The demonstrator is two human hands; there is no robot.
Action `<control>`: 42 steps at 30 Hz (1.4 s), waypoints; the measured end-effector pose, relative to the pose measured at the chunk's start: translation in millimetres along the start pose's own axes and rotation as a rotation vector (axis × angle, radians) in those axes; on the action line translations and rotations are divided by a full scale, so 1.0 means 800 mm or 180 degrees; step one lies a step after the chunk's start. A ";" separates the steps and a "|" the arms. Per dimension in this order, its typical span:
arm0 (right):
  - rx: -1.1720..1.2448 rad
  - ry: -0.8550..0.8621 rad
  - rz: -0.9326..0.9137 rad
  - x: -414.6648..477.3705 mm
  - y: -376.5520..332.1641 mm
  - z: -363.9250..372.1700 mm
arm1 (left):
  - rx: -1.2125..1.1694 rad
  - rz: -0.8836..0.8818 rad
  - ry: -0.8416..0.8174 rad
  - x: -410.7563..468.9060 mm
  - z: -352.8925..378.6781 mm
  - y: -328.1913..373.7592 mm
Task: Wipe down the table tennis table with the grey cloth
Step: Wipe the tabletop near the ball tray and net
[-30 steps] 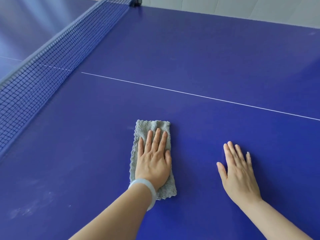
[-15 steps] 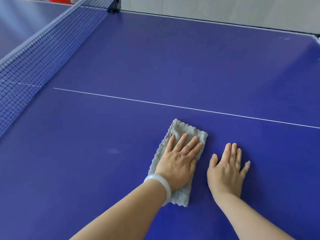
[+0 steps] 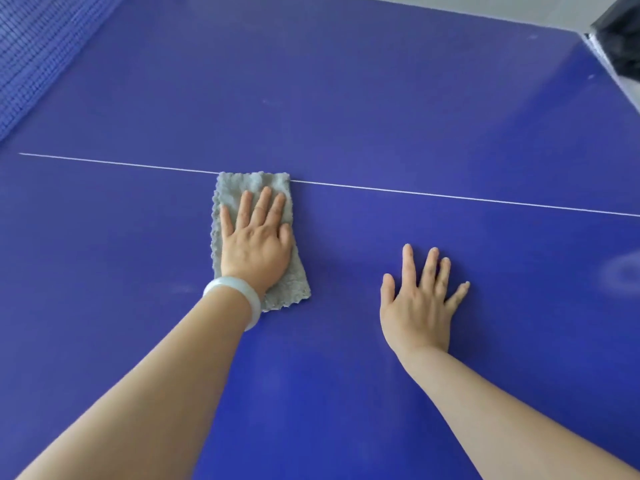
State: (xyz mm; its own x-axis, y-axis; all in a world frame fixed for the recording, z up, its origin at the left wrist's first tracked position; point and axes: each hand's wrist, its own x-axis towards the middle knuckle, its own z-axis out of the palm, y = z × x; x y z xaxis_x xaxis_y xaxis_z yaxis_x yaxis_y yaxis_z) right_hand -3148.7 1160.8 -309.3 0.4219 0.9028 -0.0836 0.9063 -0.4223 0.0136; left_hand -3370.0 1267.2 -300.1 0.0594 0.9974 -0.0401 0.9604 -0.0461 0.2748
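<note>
The grey cloth (image 3: 239, 188), folded into a rectangle, lies flat on the blue table tennis table (image 3: 381, 98). Its far edge covers the white centre line (image 3: 450, 197). My left hand (image 3: 256, 240) presses flat on the cloth with straight fingers; a pale bangle sits on that wrist. To the right, my right hand (image 3: 419, 299) rests flat on the bare table surface with fingers spread, a hand's width or more from the cloth.
The net (image 3: 38, 53) runs along the far left. The table's far edge meets a pale wall at the top. A dark object (image 3: 620, 36) stands past the right corner. Faint smudges show on the surface at the right (image 3: 623, 275).
The cloth under my left hand has slid forward up to the white line and straightened. My right hand has drawn apart from it, and the view has shifted right, away from the net.
</note>
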 end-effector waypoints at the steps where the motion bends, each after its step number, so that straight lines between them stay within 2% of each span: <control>1: 0.0012 0.0009 -0.0006 0.000 0.000 0.000 | 0.0016 -0.0238 0.0019 -0.014 -0.006 -0.020; 3: 0.0015 0.0013 -0.0017 0.001 -0.001 0.002 | 0.0021 -0.0657 0.0044 -0.040 -0.010 -0.033; 5: -0.0002 -0.0005 -0.0032 0.002 -0.001 0.003 | 0.0085 -0.0674 0.0057 -0.066 -0.001 -0.002; 8: 0.0079 -0.0055 -0.0051 0.003 0.000 -0.001 | 0.0065 0.0261 0.0004 -0.117 0.025 0.082; 10: 0.0162 -0.0090 -0.0051 0.003 0.000 -0.004 | 0.0050 0.0872 -0.0274 -0.151 0.036 0.115; 13: 0.0206 -0.0072 -0.0070 0.004 0.001 -0.006 | 0.0067 0.1327 -0.0336 -0.163 0.028 0.082; 15: 0.0151 -0.0050 -0.0089 0.004 0.002 -0.005 | 0.0164 0.1100 -0.0147 -0.168 0.017 0.022; 19: 0.0173 -0.0004 -0.0113 0.005 0.002 -0.002 | 0.0251 -0.0231 0.0046 -0.166 -0.017 -0.102; 22: 0.0172 -0.0005 -0.0145 0.006 0.001 0.000 | 0.0145 -0.0792 0.0107 -0.173 -0.011 -0.075; 23: 0.0179 -0.0022 -0.0150 0.006 0.000 -0.002 | 0.0086 -0.0719 0.0127 -0.185 -0.003 -0.047; 25: 0.0155 -0.0059 -0.0255 0.002 -0.002 -0.009 | 0.0011 -0.0158 0.0115 -0.225 0.016 0.011; 27: 0.0250 -0.0060 -0.0630 -0.011 -0.003 -0.017 | -0.0013 0.0357 0.0009 -0.256 0.025 0.039; 31: 0.0633 0.0004 -0.1505 -0.098 -0.007 -0.016 | -0.0030 0.0578 -0.0163 -0.248 0.020 0.023; 34: 0.0628 0.0053 -0.1416 -0.160 -0.004 -0.003 | 0.0118 0.0804 -0.0207 -0.217 0.006 -0.008; 36: 0.0514 0.0074 -0.1312 -0.170 -0.002 0.005 | 0.0245 0.0591 -0.0174 -0.193 -0.007 -0.046; 39: 0.0412 0.0049 -0.1277 -0.166 -0.006 0.006 | 0.0184 -0.0041 -0.0098 -0.177 -0.023 -0.090; 42: 0.0391 0.0057 -0.1298 -0.164 -0.007 0.008 | 0.0061 -0.0392 0.0030 -0.203 -0.015 -0.063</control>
State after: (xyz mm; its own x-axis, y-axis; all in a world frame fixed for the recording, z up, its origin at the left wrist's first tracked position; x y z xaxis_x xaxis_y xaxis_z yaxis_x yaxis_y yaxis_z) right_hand -3209.1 1044.1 -305.1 0.0308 0.9987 -0.0403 0.9901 -0.0360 -0.1357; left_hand -3431.0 1107.9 -295.9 -0.0617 0.9961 -0.0634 0.9653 0.0757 0.2499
